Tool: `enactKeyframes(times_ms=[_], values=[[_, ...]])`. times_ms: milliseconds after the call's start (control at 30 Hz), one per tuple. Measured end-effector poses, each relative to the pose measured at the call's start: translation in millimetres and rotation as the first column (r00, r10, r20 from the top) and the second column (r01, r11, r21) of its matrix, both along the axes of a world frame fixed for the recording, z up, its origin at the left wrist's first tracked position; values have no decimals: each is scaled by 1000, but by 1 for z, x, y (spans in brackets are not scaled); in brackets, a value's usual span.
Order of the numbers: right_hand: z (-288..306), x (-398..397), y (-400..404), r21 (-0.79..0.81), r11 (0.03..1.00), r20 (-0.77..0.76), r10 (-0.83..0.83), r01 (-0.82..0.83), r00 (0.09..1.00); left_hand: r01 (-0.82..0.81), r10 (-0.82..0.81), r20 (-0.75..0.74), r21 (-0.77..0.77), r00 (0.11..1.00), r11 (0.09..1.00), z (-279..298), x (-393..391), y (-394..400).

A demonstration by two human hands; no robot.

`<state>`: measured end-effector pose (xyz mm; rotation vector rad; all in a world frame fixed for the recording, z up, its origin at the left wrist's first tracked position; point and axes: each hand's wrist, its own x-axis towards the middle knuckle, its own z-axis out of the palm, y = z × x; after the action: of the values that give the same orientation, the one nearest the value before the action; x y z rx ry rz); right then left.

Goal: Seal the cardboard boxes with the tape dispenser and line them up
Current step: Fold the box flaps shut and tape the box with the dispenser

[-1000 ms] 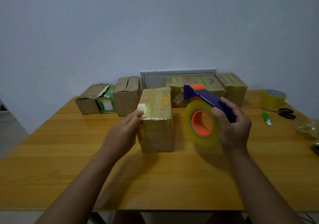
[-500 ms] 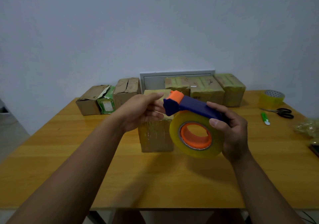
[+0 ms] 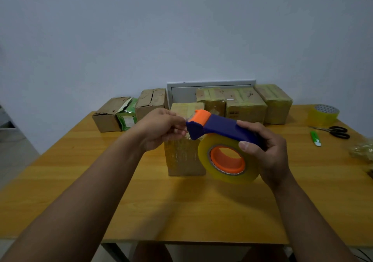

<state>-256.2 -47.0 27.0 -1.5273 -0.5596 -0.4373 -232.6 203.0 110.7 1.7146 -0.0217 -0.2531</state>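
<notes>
My right hand (image 3: pixel 268 150) grips the blue handle of the tape dispenser (image 3: pixel 220 128), which has an orange head and carries a big clear-yellow roll (image 3: pixel 228 158). The dispenser is held in the air in front of a taped cardboard box (image 3: pixel 182 158) standing mid-table. My left hand (image 3: pixel 161 130) pinches the loose tape end at the dispenser's orange tip. Three taped boxes (image 3: pixel 245 105) stand in a row at the back right. Two plain cardboard boxes (image 3: pixel 151 102) with a green packet between them stand at the back left.
A spare tape roll (image 3: pixel 323 114), black scissors (image 3: pixel 335 131) and a green utility knife (image 3: pixel 314 138) lie at the right of the wooden table (image 3: pixel 181 207). Crumpled clear plastic (image 3: pixel 361 150) sits at the right edge. A white panel leans on the wall behind the boxes.
My left hand left the box's top corner and rose to the dispenser's tip, where it now pinches the tape end. My right hand swung the dispenser left, in front of the box.
</notes>
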Motion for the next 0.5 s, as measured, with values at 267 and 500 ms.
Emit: enactKeyframes(times_ms=[267, 500], values=[[21, 6, -22, -201, 979, 13, 24, -21, 1000, -204, 188, 195, 63, 963, 977, 10, 4, 33], [32, 17, -45, -417, 905, -105, 51, -90, 993, -254, 247, 148, 28, 958, 967, -16, -1, 45]])
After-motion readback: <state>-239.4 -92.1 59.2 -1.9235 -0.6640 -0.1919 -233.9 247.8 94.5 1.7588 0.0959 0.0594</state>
